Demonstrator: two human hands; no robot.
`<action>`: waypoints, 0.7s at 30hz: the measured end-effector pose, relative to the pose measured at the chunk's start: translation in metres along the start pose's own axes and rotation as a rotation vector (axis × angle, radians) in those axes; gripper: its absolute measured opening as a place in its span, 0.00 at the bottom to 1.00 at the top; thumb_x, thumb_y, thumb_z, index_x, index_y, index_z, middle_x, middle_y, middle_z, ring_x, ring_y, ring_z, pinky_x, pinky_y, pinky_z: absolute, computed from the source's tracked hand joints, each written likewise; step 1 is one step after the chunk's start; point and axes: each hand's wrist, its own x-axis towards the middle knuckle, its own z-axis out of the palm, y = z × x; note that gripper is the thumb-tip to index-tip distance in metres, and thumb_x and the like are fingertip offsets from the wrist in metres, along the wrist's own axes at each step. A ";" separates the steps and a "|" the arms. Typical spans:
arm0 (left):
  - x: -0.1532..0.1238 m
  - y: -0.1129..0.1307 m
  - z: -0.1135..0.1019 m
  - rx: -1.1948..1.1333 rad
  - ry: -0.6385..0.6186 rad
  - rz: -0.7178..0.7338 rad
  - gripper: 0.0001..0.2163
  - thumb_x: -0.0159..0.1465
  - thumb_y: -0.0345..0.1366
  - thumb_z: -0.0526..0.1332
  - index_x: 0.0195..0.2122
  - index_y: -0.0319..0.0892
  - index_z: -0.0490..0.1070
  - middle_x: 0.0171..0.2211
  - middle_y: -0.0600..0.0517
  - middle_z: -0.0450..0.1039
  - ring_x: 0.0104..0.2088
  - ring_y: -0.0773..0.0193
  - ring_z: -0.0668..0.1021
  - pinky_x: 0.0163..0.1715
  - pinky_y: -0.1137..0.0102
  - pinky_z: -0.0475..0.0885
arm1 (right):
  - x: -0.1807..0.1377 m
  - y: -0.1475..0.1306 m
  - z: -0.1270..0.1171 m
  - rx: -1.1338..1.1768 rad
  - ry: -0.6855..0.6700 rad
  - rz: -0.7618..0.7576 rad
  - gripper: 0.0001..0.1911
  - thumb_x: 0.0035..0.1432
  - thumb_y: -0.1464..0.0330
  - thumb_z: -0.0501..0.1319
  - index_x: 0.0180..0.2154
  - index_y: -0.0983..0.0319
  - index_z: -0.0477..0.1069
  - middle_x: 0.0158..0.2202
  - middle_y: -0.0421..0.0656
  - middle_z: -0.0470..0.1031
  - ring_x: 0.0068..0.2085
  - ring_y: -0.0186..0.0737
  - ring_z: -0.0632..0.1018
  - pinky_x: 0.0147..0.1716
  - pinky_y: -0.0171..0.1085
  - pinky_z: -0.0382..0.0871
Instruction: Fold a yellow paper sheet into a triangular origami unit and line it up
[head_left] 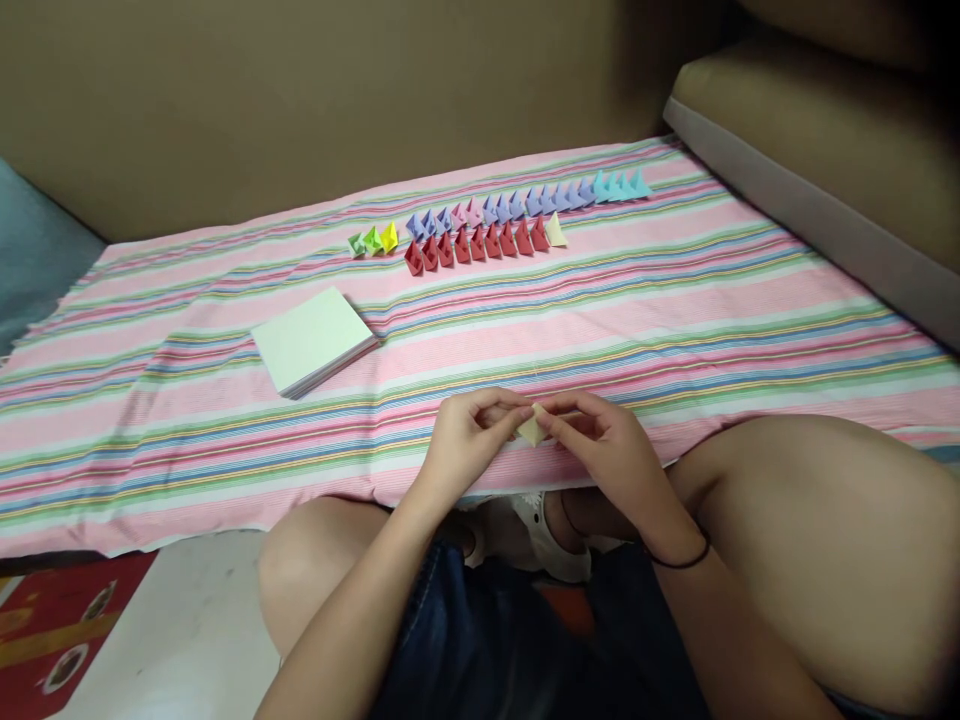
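Observation:
A small cream piece of folded paper (532, 429) is pinched between my two hands, just above the near part of the striped cloth. My left hand (474, 432) grips its left side with thumb and fingers. On the right side, my right hand (596, 430) has its thumb and fingertips closed on the same paper. Part of the paper is hidden behind my fingers. Farther back stand folded paper boats in two rows: a row of red boats (478, 244) ending in a cream boat (555, 231), and behind it purple, pink and light blue boats (621, 187).
A stack of square paper (313, 338) lies on the striped cloth (187, 420) to the left. Green and yellow boats (374, 240) stand left of the rows. A brown cushion (817, 150) borders the right side. A red box (64, 630) is on the floor at lower left.

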 end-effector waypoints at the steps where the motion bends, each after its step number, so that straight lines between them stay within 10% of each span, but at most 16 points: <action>1: -0.001 -0.001 0.001 0.060 0.022 0.046 0.08 0.58 0.38 0.65 0.33 0.38 0.78 0.25 0.50 0.77 0.26 0.66 0.77 0.26 0.75 0.69 | -0.001 -0.001 0.001 -0.026 0.016 -0.019 0.09 0.56 0.61 0.63 0.35 0.60 0.74 0.31 0.40 0.79 0.32 0.38 0.80 0.31 0.34 0.72; 15: -0.011 0.002 0.018 0.229 0.266 0.356 0.05 0.62 0.34 0.61 0.32 0.41 0.75 0.29 0.52 0.76 0.30 0.67 0.77 0.29 0.76 0.73 | -0.009 -0.010 0.016 -0.008 0.264 -0.027 0.08 0.53 0.63 0.64 0.34 0.61 0.74 0.33 0.43 0.80 0.33 0.41 0.81 0.33 0.36 0.76; 21: -0.007 0.004 0.013 0.129 0.135 0.242 0.08 0.58 0.36 0.65 0.38 0.42 0.76 0.37 0.50 0.77 0.37 0.64 0.78 0.31 0.75 0.74 | -0.011 -0.012 0.013 -0.041 0.269 -0.082 0.07 0.53 0.66 0.65 0.35 0.60 0.76 0.32 0.41 0.80 0.34 0.39 0.81 0.35 0.35 0.76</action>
